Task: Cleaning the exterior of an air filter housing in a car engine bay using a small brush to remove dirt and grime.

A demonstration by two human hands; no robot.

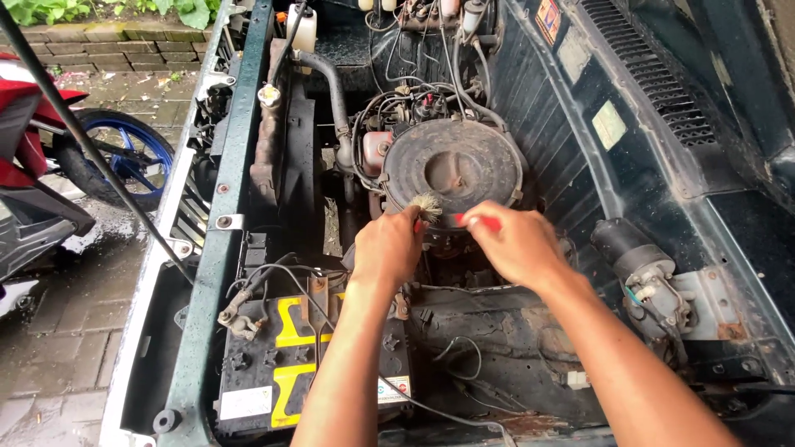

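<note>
I look down into an open engine bay. My left hand (387, 248) grips a small brush (426, 207) with pale frayed bristles, its tip at the near rim of the round black air cleaner cover (454, 161). My right hand (513, 244) is closed around a red handle (482, 221), of which only a short piece shows beside the brush. Both hands meet just in front of the air cleaner, almost touching each other.
A black battery (290, 364) with yellow markings and cables sits at the near left. A radiator (277, 141) and hoses lie left of the air cleaner. A grey motor part (633, 257) is on the right. A prop rod (91, 149) and a motorcycle wheel (124, 157) stand outside at left.
</note>
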